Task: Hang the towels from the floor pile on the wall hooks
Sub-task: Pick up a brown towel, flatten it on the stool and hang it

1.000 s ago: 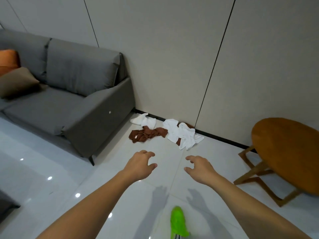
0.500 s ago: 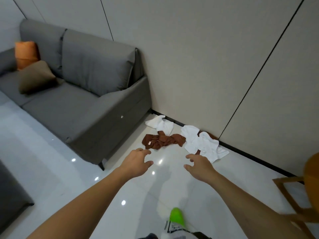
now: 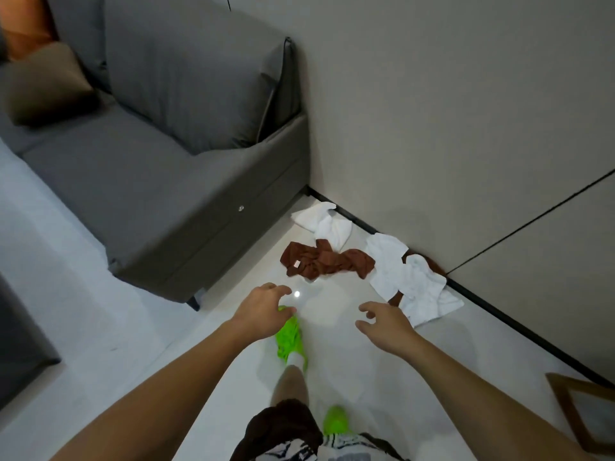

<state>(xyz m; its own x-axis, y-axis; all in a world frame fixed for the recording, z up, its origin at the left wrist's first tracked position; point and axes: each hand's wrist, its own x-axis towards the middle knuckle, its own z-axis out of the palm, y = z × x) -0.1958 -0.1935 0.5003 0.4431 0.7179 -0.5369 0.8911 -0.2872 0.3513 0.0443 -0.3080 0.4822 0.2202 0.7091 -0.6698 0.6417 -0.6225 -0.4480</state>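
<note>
Brown towel [image 3: 327, 263]: soft, light, limp; pinch a bunched fold. Your left hand [image 3: 263, 311] and right hand [image 3: 386, 322]: fingers loosely spread, empty.

Your bare left hand [image 3: 263, 312]: extended forward and down, palm down, fingers loosely curled, holding nothing; your bare right hand [image 3: 386, 322]: likewise extended, palm down, fingers spread and slightly bent, empty; both forearms bare, reaching out roughly parallel, hands apart.

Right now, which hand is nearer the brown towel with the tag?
Left. The left hand hovers just short of the brown towel, empty; the right hand sits further right, nearer the white towels.
</note>
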